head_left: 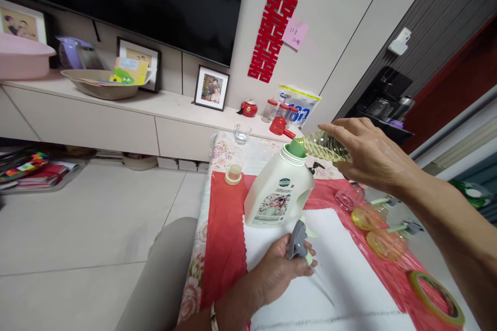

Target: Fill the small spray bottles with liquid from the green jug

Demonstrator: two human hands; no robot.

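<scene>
My right hand (361,150) is closed around a clear, yellowish ribbed bottle (320,146), tipped nearly sideways. The bottle's neck meets the green spout (296,148) in the mouth of a pale green detergent jug (274,191). That jug stands upright on the white cloth and red sheet. Nearer to me, my left hand (281,266) grips a grey and green spray trigger head (298,240), its thin tube pointing down over the white cloth (334,269). A cream cap (233,173) sits on the red sheet left of the jug.
Several clear pink and yellow spray bottles (386,243) line the table's right side, with a roll of tape (437,297) nearer me. A glass cup (241,134) and a red dipper (280,126) are behind. A low cabinet (104,121) runs along the wall.
</scene>
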